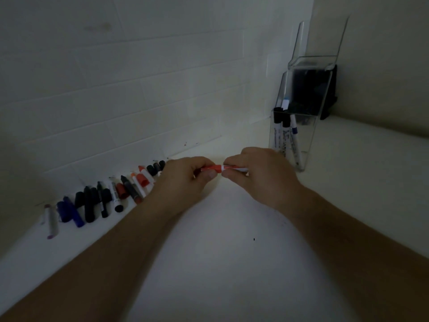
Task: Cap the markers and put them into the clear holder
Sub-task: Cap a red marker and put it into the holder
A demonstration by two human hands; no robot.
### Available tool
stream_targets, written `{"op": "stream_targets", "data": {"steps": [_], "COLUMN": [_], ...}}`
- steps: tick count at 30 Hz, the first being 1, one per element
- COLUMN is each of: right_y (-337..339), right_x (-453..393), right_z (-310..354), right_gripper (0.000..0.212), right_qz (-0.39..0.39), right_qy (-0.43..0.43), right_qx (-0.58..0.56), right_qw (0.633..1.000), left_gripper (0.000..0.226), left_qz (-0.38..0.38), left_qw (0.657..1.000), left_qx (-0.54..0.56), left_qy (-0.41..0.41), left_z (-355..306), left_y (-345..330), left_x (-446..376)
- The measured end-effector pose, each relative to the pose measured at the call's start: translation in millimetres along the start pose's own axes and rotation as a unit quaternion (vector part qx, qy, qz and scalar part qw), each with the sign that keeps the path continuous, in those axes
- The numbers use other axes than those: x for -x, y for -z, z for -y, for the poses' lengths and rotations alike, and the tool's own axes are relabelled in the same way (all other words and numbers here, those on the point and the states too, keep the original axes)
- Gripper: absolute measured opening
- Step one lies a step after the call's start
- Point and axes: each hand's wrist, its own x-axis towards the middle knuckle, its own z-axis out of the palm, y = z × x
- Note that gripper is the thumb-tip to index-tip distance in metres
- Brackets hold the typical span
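Note:
Both hands meet over the white counter around one red marker. My left hand pinches its red cap. My right hand grips the white barrel; cap and barrel sit end to end, touching. A row of loose markers and caps in black, blue, red, orange and purple lies along the wall to the left. The clear holder stands upright at the right, just beyond my right hand, with three capped markers inside.
White tiled wall runs behind the row of markers. A black object stands in the corner behind the holder. A raised white ledge runs along the right side.

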Motion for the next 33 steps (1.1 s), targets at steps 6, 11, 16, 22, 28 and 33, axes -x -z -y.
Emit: {"op": "stream_targets", "data": {"steps": [6, 11, 16, 22, 28, 33], "right_y": [0, -7, -6, 17, 84, 129], "right_x": [1, 3, 0, -2, -33, -40], "right_z": [7, 4, -2, 8, 15, -20], "right_gripper": [0.037, 0.032, 0.028, 0.028, 0.008, 0.013], "right_qz": [-0.029, -0.02, -0.003, -0.029, -0.228, -0.233], "right_qy": [-0.002, -0.002, -0.001, -0.036, -0.16, -0.167], "right_qx": [-0.026, -0.039, 0.024, 0.03, -0.197, -0.036], "right_qw": [0.999, 0.999, 1.0, 0.998, 0.94, 0.957], "left_gripper": [0.012, 0.012, 0.014, 0.033, 0.039, 0.021], "left_qz": [-0.066, -0.043, -0.039, -0.067, 0.0, 0.019], "left_qw": [0.997, 0.998, 0.999, 0.989, 0.992, 0.992], "left_qx": [-0.008, -0.032, 0.03, 0.135, 0.126, 0.081], "left_qy": [-0.033, -0.044, -0.005, 0.007, -0.032, -0.092], "left_z": [-7, -3, 0, -5, -4, 0], "left_y": [3, 0, -11, -13, -16, -21], "left_x": [0, -2, -3, 1, 5, 5]}}
